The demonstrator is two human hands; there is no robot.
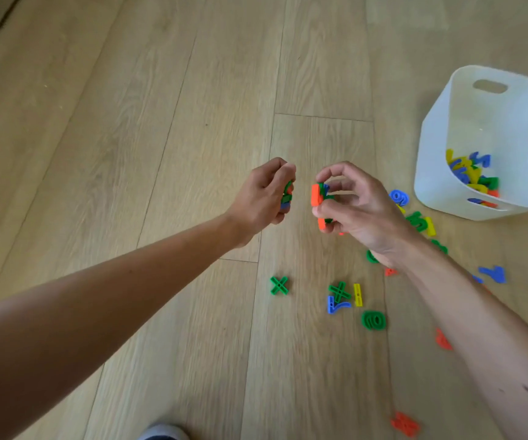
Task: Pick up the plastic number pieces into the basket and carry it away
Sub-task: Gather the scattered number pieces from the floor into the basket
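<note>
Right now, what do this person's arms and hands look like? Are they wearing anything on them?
Both are bare. The left hand and right hand have no gloves, and I see no rings on the fingers that show. The left forearm and right forearm are uncovered up to the picture's edge: no sleeves, no watch, no bracelet at either wrist.

Light wood-plank floor (161,122) spans the view. Grey shoe toe (162,432) sits well below the left hand (261,198).

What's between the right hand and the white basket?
Head view: a blue number piece lies between right hand and basket; a green piece and a yellow piece sit nearer the camera.
</note>
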